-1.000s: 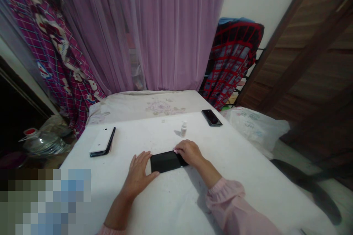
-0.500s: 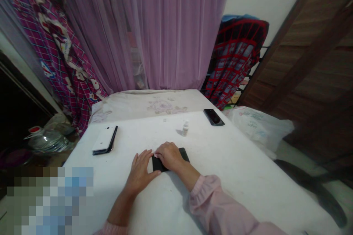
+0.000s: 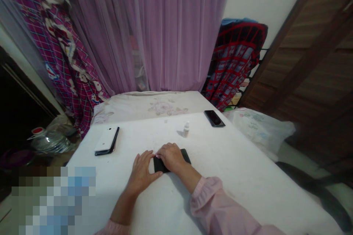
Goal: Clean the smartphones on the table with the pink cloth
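Observation:
A flat black phone (image 3: 160, 165) lies on the white-covered table between my hands. My left hand (image 3: 142, 172) braces its left end, thumb at the near edge and fingers at the far corner. Bent over the top of the phone, my right hand (image 3: 172, 156) has its fingers pressed together on a small pale cloth (image 3: 157, 155); only a bit of it shows at the fingertips. Most of the phone's surface is hidden under this hand. A small white bottle (image 3: 186, 130) stands upright just beyond my right hand.
Stacked phones (image 3: 106, 141), a white one on top, lie at the table's left. A dark phone (image 3: 214, 118) is at the far right edge, apparently on another flat item. A plastic bag (image 3: 256, 125) sits beside the table; a large water bottle (image 3: 55, 139) stands left.
The view has shifted slightly, moving everything a little right and down in the picture. Both hands keep nearly the same pose on the black phone.

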The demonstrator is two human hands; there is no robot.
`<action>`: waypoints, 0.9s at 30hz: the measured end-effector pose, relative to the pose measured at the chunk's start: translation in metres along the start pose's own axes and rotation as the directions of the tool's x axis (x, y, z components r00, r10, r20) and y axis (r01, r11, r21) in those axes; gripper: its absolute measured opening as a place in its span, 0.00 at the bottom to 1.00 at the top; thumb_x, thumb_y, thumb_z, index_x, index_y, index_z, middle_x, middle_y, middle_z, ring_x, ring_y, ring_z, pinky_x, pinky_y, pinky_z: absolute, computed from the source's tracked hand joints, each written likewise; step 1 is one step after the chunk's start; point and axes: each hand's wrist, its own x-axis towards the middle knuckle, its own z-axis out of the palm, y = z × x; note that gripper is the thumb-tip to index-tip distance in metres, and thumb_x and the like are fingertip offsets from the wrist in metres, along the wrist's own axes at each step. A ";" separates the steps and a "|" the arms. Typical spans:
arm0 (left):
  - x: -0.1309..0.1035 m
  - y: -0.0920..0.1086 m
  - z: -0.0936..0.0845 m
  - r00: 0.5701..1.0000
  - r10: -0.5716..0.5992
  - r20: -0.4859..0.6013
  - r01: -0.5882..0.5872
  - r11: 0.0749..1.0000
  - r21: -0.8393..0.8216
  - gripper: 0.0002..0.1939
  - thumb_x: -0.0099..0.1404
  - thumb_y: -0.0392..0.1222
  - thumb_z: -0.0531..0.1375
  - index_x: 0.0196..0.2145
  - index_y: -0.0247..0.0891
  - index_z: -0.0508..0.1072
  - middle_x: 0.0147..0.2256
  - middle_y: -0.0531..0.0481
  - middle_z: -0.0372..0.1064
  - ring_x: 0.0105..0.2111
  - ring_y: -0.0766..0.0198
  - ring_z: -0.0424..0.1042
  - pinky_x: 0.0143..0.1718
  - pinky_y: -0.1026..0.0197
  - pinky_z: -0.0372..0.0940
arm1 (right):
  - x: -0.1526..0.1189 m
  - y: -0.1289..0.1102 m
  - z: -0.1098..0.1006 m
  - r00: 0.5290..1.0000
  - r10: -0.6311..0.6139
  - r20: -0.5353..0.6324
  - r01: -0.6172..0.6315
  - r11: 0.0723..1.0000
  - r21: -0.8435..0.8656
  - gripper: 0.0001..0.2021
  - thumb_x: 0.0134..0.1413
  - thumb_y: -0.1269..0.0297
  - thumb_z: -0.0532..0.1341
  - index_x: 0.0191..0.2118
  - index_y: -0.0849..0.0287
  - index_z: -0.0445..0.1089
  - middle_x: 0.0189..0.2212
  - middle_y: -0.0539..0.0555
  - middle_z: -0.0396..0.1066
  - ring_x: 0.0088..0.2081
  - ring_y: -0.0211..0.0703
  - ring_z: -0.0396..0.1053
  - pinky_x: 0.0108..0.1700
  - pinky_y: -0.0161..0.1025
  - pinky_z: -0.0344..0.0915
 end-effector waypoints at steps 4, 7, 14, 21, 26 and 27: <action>0.000 0.002 -0.001 1.000 -0.001 0.004 0.001 1.000 -0.006 0.28 0.53 0.47 0.66 0.51 0.41 0.67 0.59 0.42 0.63 0.61 0.48 0.58 0.64 0.39 0.45 | -0.012 0.021 -0.008 0.998 0.066 0.000 -0.066 0.998 -0.004 0.10 0.63 0.63 0.57 0.41 0.50 0.77 0.41 0.53 0.77 0.45 0.44 0.69 0.44 0.40 0.56; 0.000 0.001 -0.001 1.000 0.002 0.001 -0.002 1.000 -0.012 0.28 0.54 0.48 0.66 0.51 0.41 0.67 0.60 0.43 0.62 0.62 0.48 0.58 0.64 0.39 0.45 | -0.025 0.041 -0.014 0.994 0.110 -0.005 -0.110 0.994 0.002 0.11 0.63 0.63 0.56 0.42 0.50 0.77 0.42 0.52 0.77 0.45 0.44 0.69 0.44 0.39 0.56; 0.000 0.000 -0.003 0.999 0.005 0.032 -0.005 1.000 -0.012 0.29 0.55 0.49 0.65 0.53 0.41 0.65 0.60 0.42 0.62 0.62 0.49 0.57 0.64 0.38 0.45 | -0.047 0.081 -0.019 0.974 0.222 -0.045 -0.222 0.975 0.002 0.11 0.63 0.62 0.57 0.41 0.49 0.77 0.42 0.49 0.77 0.45 0.43 0.69 0.44 0.38 0.56; -0.002 -0.004 0.002 0.999 0.035 -0.017 -0.035 0.999 0.012 0.29 0.56 0.49 0.64 0.55 0.43 0.64 0.60 0.43 0.62 0.62 0.49 0.57 0.64 0.39 0.45 | -0.041 0.068 -0.015 0.981 0.184 -0.055 -0.184 0.983 0.015 0.11 0.63 0.64 0.56 0.40 0.50 0.77 0.42 0.50 0.77 0.45 0.44 0.68 0.44 0.38 0.56; -0.002 -0.005 0.003 0.999 0.040 -0.014 -0.040 0.999 0.012 0.30 0.56 0.49 0.64 0.55 0.42 0.64 0.60 0.43 0.61 0.62 0.49 0.57 0.64 0.40 0.43 | -0.026 0.033 -0.006 0.993 0.104 -0.052 -0.102 0.994 0.043 0.10 0.63 0.64 0.57 0.40 0.51 0.77 0.42 0.51 0.76 0.45 0.43 0.68 0.45 0.38 0.57; -0.002 -0.005 0.003 0.999 0.035 -0.010 -0.035 0.999 0.013 0.29 0.56 0.48 0.64 0.55 0.42 0.65 0.60 0.43 0.61 0.62 0.49 0.57 0.64 0.39 0.43 | -0.023 0.025 -0.004 0.995 0.082 -0.049 -0.080 0.996 0.046 0.10 0.63 0.64 0.57 0.40 0.51 0.77 0.41 0.51 0.76 0.44 0.43 0.68 0.45 0.39 0.57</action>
